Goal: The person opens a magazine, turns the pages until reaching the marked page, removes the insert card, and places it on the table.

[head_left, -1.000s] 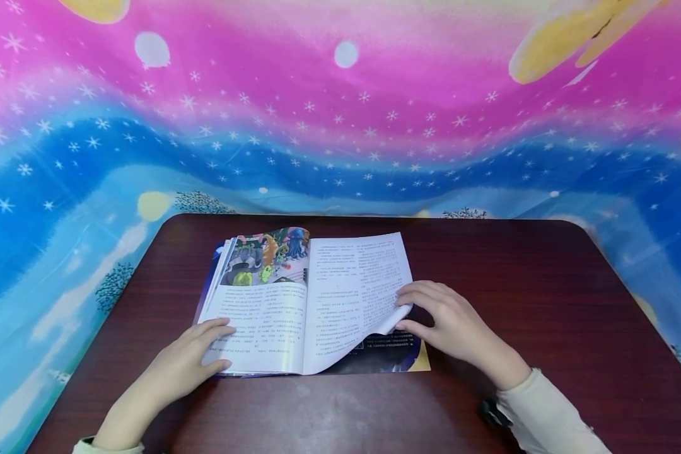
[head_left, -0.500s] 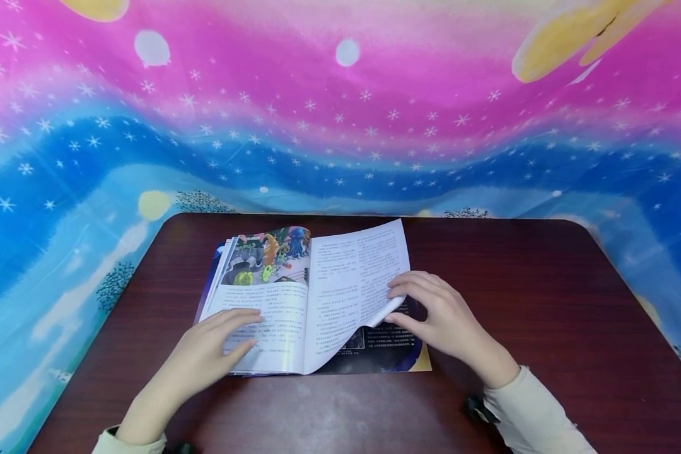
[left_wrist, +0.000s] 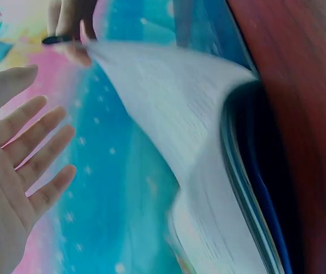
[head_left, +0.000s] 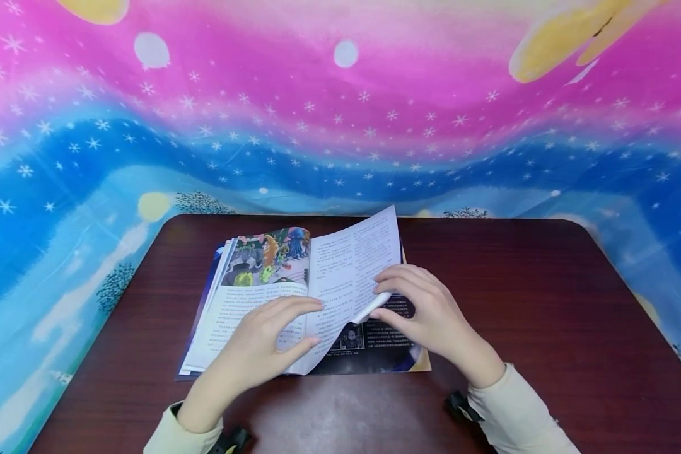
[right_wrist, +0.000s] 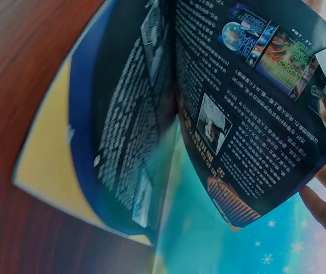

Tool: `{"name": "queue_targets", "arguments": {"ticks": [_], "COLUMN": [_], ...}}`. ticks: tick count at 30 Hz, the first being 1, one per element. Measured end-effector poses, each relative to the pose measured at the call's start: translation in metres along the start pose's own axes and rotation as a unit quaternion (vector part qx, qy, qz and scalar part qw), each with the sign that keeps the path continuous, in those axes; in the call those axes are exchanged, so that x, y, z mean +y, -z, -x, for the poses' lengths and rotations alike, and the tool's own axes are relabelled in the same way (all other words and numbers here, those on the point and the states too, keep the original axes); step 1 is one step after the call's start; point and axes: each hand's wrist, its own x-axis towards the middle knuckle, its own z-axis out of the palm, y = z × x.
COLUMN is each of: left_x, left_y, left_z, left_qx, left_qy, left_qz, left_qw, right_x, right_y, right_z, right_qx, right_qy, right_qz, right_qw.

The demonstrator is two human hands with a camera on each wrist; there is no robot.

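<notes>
An open magazine lies on the table, with a colour illustration at the top of its left page. My right hand pinches the edge of the right-hand page, which is lifted and curls at its lower corner. Seen from the right wrist, that page's underside is dark with text and pictures, and the dark page beneath is exposed. My left hand is over the middle of the magazine, fingers extended; in the left wrist view it holds nothing and appears apart from the paper.
The dark reddish-brown table extends to both sides of the magazine. Behind it hangs a pink and blue cloth with a snowflake pattern. A dark strapped device sits at the right wrist.
My right hand has moved left, lifting the page further and uncovering more of the dark page below. My left hand has left the magazine's left edge and come right, towards the spine.
</notes>
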Motion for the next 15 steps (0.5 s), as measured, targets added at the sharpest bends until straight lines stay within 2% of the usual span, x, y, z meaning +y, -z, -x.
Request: {"name": "queue_targets", "arguments": {"ticks": [3, 7, 15], "left_x": [0.010, 0.018, 0.021], "left_y": [-0.004, -0.009, -0.018], "left_z": [-0.009, -0.019, -0.026], "left_qx": [0.010, 0.016, 0.035], "left_qy": [-0.032, -0.060, -0.078], "left_qz": [0.016, 0.029, 0.025], "left_qw": [0.9993, 0.9976, 0.9960], "right_x": [-0.005, -0.010, -0.015], "right_y": [0.001, 0.001, -0.001], "right_z": [-0.004, -0.008, -0.013], "right_qx": [0.003, 0.004, 0.003], "right_qy": [0.005, 0.011, 0.018], "right_qz": [0.001, 0.004, 0.033], "right_qw": [1.0000, 0.9999, 0.9993]}}
